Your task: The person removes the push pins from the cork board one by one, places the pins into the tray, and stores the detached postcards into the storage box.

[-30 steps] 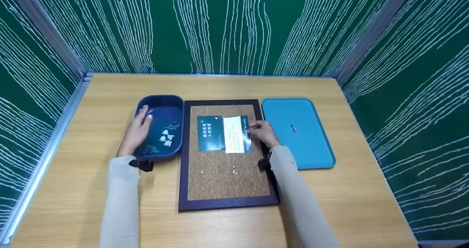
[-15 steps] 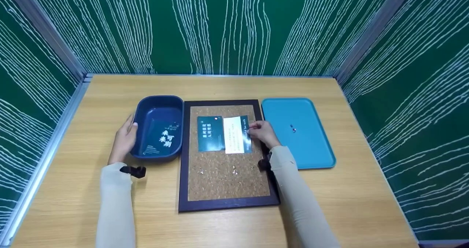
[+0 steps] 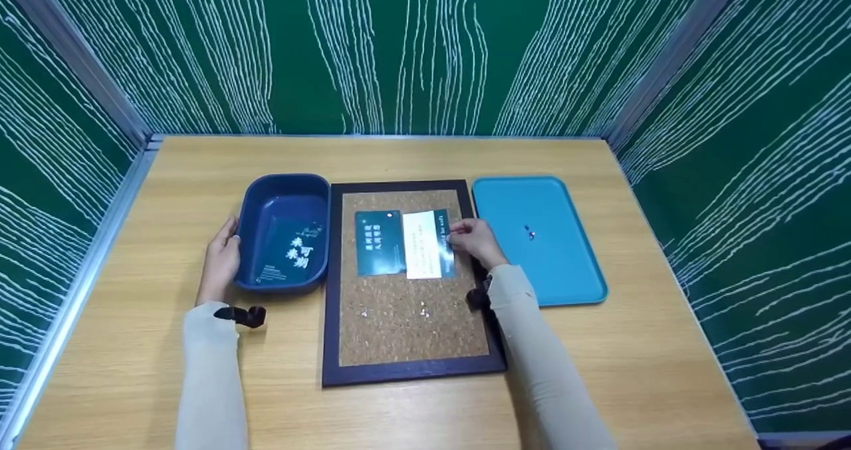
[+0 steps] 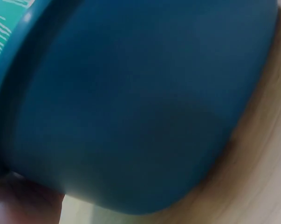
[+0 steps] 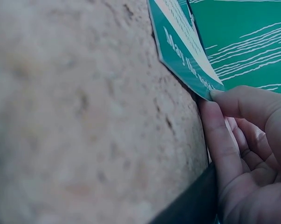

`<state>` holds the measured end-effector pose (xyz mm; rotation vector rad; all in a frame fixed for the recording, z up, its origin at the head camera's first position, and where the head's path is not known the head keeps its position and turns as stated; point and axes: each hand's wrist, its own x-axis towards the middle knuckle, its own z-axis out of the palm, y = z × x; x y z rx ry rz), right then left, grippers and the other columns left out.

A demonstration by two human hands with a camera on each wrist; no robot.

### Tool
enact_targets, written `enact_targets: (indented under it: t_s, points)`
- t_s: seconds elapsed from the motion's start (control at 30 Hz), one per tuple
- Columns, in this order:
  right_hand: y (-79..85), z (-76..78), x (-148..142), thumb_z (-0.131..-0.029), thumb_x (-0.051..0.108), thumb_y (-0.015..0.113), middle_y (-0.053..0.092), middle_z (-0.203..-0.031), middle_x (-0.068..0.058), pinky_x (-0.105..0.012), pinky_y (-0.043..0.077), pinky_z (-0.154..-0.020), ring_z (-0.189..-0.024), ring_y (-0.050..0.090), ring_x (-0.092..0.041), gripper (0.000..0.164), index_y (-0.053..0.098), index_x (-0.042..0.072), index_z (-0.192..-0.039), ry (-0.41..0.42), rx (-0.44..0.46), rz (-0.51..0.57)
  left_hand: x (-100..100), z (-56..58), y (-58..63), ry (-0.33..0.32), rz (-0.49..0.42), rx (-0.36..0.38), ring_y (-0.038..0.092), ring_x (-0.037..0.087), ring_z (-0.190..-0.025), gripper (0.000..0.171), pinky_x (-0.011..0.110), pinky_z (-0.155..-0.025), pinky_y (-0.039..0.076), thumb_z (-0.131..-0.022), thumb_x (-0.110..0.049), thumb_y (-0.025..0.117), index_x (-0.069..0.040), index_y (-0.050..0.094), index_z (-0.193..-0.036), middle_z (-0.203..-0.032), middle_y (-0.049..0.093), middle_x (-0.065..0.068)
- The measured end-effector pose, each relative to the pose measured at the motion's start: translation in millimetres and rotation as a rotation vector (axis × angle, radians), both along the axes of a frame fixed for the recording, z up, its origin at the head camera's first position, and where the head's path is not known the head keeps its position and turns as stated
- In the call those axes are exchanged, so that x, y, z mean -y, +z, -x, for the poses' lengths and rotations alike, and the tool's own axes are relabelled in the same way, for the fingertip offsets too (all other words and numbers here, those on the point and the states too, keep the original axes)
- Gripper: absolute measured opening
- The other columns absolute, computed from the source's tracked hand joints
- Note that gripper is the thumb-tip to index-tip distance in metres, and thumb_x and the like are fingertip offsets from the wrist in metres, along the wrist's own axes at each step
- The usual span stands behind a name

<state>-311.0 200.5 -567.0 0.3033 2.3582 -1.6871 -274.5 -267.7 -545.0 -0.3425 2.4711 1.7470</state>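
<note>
My right hand (image 3: 475, 240) pinches the right edge of a white-and-green printed card (image 3: 422, 245) between thumb and forefinger. In the right wrist view a corner of the card (image 5: 187, 65) stands slightly raised off the cork. That card lies on a dark-framed cork board (image 3: 392, 337), beside a green card (image 3: 379, 247) with white writing. My left hand (image 3: 221, 260) rests against the outer left side of a navy blue bin (image 3: 322, 237), its fingers relaxed. A dark green card with white characters (image 3: 282, 254) lies in the bin. In the left wrist view the bin's wall (image 4: 131, 102) fills most of the picture.
A turquoise tray (image 3: 548, 264) to the right of the board bears a few tiny shiny pieces (image 3: 530, 232). Several clear pins (image 3: 424, 310) lie on the lower cork. Green walls with white lines (image 3: 425, 51) enclose the wooden table (image 3: 120, 343) at the back and sides.
My left hand has moved from over the bin's left part to outside its left side. The right hand keeps its pinch on the white-and-green card in the same place.
</note>
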Motion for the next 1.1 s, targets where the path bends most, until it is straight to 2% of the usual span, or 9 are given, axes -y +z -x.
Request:
enact_targets:
  t_s: [0.1, 0.33, 0.8, 1.1]
  points:
    - [0.2, 1.2, 0.6, -0.087, 0.001, 0.065, 0.068, -0.100, -0.013, -0.025, 0.058, -0.074, -0.077, 0.066, -0.012, 0.021, 0.066, -0.003, -0.107, 0.002, 0.003, -0.011, 0.2, -0.5, -2.0, 0.021, -0.019, -0.002, 0.004, 0.024, -0.150, 0.050, 0.041, -0.123, 0.007, -0.105, -0.020, 0.020, -0.012, 0.013, -0.155, -0.162, 0.009, 0.006]
    - [0.5, 2.6, 1.5, -0.085, 0.002, 0.065, 0.067, -0.096, -0.009, -0.023, 0.057, -0.069, -0.073, 0.065, -0.011, 0.025, 0.067, -0.002, -0.109, 0.002, 0.001, -0.039, -3.3, -1.8, -4.8, 0.075, -0.204, -0.013, 0.004, 0.017, -0.150, 0.049, 0.036, -0.123, 0.008, -0.105, -0.018, 0.020, -0.017, 0.019, -0.154, -0.162, 0.010, 0.001]
    - [-0.5, -0.4, 2.9, -0.086, 0.001, 0.065, 0.066, -0.102, -0.013, -0.025, 0.058, -0.073, -0.078, 0.065, -0.014, 0.022, 0.066, -0.002, -0.108, -0.019, 0.007, -0.032, -2.4, -4.8, -6.0, 0.038, -0.164, 0.041, -0.001, 0.017, -0.150, 0.048, 0.039, -0.123, 0.005, -0.106, -0.023, 0.017, -0.023, 0.015, -0.154, -0.162, 0.005, -0.004]
    - [1.9, -1.3, 1.9, -0.088, 0.002, 0.063, 0.066, -0.106, -0.014, -0.026, 0.058, -0.074, -0.082, 0.066, -0.015, 0.022, 0.066, -0.001, -0.110, -0.016, 0.010, -0.057, -3.2, -3.2, -5.7, 0.052, -0.152, 0.036, 0.001, 0.016, -0.150, 0.048, 0.038, -0.123, 0.006, -0.106, -0.024, 0.019, -0.024, 0.018, -0.154, -0.162, 0.008, -0.005]
